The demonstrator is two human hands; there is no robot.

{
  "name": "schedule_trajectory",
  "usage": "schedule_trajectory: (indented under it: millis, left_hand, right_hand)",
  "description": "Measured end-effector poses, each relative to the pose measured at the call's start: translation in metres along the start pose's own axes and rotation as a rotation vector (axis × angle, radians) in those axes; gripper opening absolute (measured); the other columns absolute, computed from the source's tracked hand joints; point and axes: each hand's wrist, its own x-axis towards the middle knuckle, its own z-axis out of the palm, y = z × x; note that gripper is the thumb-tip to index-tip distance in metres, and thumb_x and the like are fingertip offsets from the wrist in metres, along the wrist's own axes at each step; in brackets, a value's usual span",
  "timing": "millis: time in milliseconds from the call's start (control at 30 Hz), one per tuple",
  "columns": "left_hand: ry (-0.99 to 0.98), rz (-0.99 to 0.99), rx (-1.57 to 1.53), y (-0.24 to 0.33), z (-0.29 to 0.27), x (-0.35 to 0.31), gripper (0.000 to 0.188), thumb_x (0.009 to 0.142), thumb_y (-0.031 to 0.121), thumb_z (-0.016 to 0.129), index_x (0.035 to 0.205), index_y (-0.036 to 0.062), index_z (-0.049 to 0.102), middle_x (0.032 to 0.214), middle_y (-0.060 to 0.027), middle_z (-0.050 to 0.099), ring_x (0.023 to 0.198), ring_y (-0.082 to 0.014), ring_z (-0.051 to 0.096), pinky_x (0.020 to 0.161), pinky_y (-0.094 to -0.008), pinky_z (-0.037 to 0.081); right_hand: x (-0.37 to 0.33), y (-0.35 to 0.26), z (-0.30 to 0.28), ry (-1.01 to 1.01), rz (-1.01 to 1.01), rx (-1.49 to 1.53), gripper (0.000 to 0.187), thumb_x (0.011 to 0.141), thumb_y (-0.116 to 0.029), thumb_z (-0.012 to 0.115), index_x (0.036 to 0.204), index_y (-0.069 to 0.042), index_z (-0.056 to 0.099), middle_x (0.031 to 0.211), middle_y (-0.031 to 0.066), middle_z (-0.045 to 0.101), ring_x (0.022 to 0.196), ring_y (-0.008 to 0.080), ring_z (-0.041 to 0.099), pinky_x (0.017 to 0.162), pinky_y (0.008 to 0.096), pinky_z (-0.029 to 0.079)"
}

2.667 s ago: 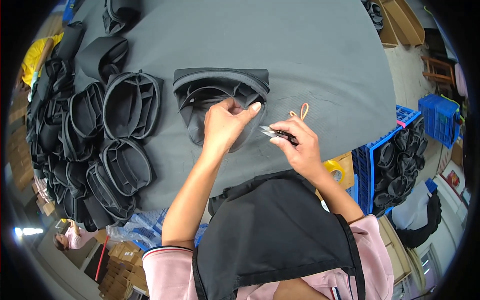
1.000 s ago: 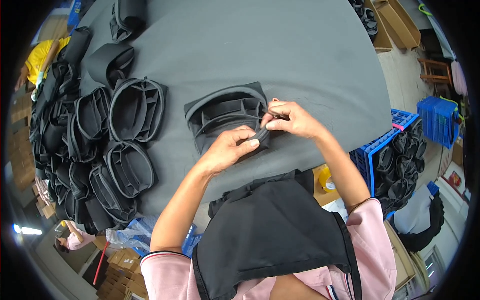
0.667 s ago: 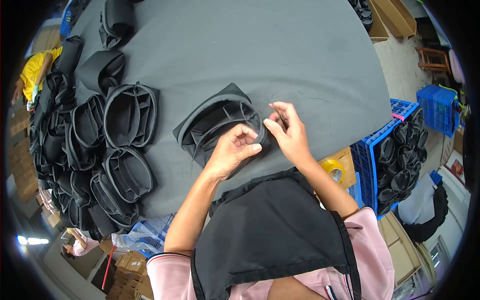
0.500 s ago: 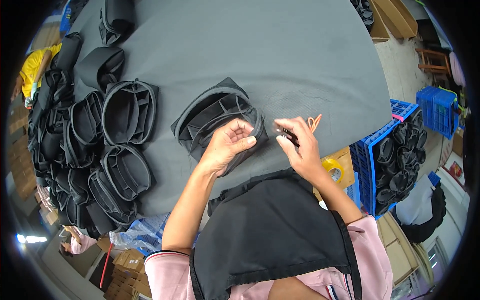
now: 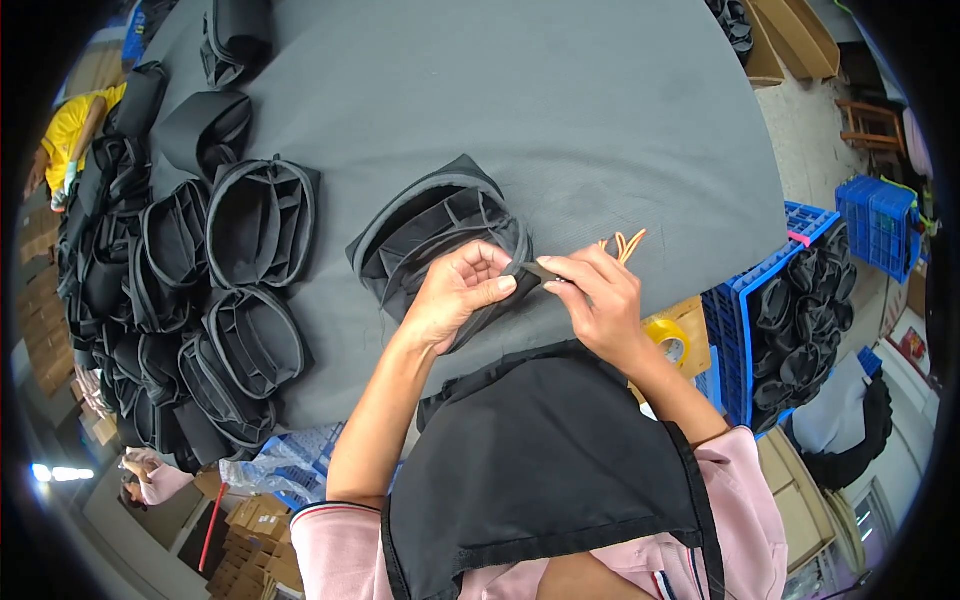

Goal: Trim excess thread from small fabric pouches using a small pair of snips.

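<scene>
An open black fabric pouch with inner dividers and a thick zippered rim lies on the grey table in front of me. My left hand is closed on its right-hand rim, thumb on top. Just right of that rim, my right hand pinches a pair of small dark thread snips. Their tip meets the pouch edge beside my left thumb; whether the blades are open is too small to tell. Orange cords show on the table behind my right hand.
Similar black pouches crowd the grey tabletop's left side. Yellow tape sits near my right forearm. A blue crate of black pouches stands at the table's right edge. A person in yellow is at the far left.
My right hand has moved slightly left and brought the snips from the palm side out to the pouch rim. My left hand keeps its grip on the pouch.
</scene>
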Motion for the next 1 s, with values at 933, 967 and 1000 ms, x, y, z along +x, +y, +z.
schedule_trajectory:
  millis: [933, 967, 1000]
  left_hand:
    - [0.092, 0.065, -0.173, -0.007, 0.014, -0.033, 0.031, 0.082, 0.012, 0.064, 0.110, -0.0010, 0.056, 0.102, -0.0078, 0.063, 0.091, -0.0144, 0.061, 0.084, -0.0279, 0.047]
    - [0.090, 0.057, -0.182, -0.007, 0.013, -0.034, 0.032, 0.082, 0.012, 0.064, 0.110, -0.0010, 0.056, 0.103, -0.0079, 0.063, 0.091, -0.0146, 0.061, 0.085, -0.0280, 0.047]
    - [0.089, 0.048, -0.190, -0.007, 0.013, -0.034, 0.033, 0.082, 0.012, 0.065, 0.111, -0.0011, 0.056, 0.103, -0.0080, 0.063, 0.091, -0.0148, 0.061, 0.085, -0.0281, 0.047]
  right_hand:
    - [0.005, -0.011, 0.004, -0.107, 0.497, 0.880, 0.019, 0.080, 0.002, 0.061, 0.099, 0.003, 0.061, 0.088, 0.0021, 0.046, 0.070, 0.0075, 0.056, 0.059, 0.0208, 0.044]
    - [0.005, -0.011, 0.003, -0.104, 0.461, 0.829, 0.020, 0.079, 0.003, 0.061, 0.099, 0.003, 0.061, 0.087, 0.0021, 0.046, 0.070, 0.0075, 0.055, 0.059, 0.0209, 0.044]
    - [0.004, -0.011, 0.003, -0.104, 0.460, 0.829, 0.020, 0.079, 0.003, 0.061, 0.099, 0.003, 0.061, 0.087, 0.0021, 0.046, 0.070, 0.0075, 0.055, 0.059, 0.0209, 0.044]
